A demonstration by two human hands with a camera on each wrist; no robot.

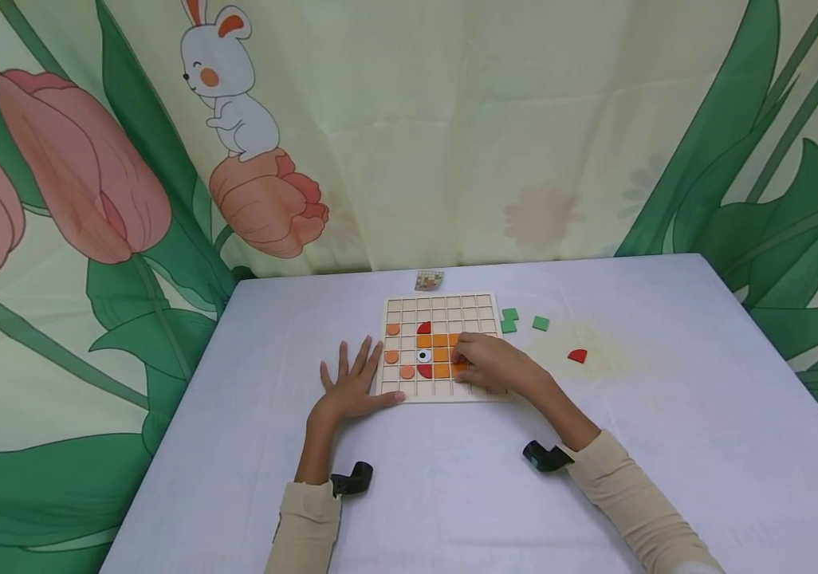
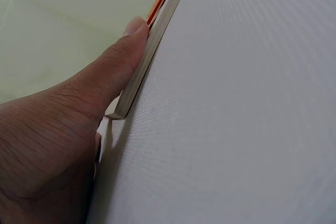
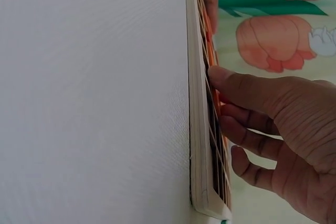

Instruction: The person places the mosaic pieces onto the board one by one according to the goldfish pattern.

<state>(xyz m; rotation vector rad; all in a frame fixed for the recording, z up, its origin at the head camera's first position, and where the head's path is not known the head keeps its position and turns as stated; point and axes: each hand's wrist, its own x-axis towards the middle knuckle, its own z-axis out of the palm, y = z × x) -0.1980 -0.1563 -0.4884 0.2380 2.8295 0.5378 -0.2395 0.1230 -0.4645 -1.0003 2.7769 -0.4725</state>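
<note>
A pale wooden grid board lies on the table, holding orange squares, red rounded pieces, peach discs and a white eye tile. My left hand lies spread at the board's left edge, its thumb resting on the near left corner. Over the right part of the board, my right hand has its thumb and fingers bent down to the grid. Between thumb and index finger a small red piece shows, pinched and mostly hidden by the fingers.
Several green squares lie just right of the board. Farther right is a loose red quarter-round piece. A small picture card sits behind the board near the table's back edge. A printed curtain hangs behind the table.
</note>
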